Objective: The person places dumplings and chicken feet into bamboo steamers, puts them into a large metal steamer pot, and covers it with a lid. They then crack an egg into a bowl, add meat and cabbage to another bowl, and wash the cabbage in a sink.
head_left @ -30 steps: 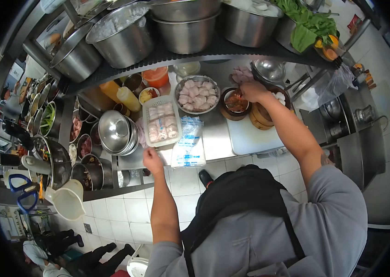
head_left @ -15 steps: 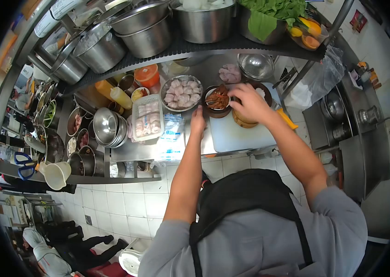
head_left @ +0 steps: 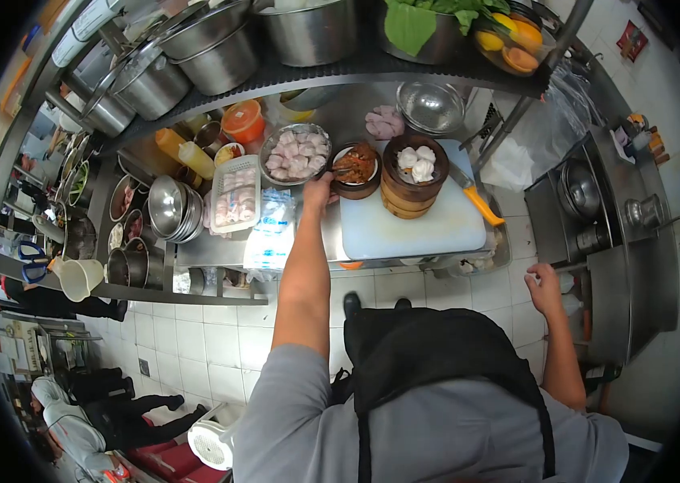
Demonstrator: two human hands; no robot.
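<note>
A small bamboo steamer (head_left: 348, 191) holds a dish of reddish-brown saucy food (head_left: 358, 161), with what looks like a metal utensil in it. My left hand (head_left: 320, 193) grips this steamer's near left side, its fingers partly hidden by the rim. To the right, a stack of bamboo steamers (head_left: 406, 201) stands on the white cutting board (head_left: 436, 237), its top one holding several white buns (head_left: 416, 163). My right hand (head_left: 545, 288) hangs off to the right, away from the counter, fingers loosely bent and apart with nothing in them.
A bowl of pale raw pieces (head_left: 298, 153), a white plastic basket (head_left: 235, 193) and stacked metal bowls (head_left: 175, 213) stand left. An orange-handled knife (head_left: 481, 205) lies at the board's right. An overhead shelf (head_left: 332, 87) carries metal pots. A sink unit (head_left: 630, 266) is at right.
My right hand has left the steamers and swung down to the right, uncovering the stack with the buns. My left hand stays by the small steamer. The view has shifted somewhat.
</note>
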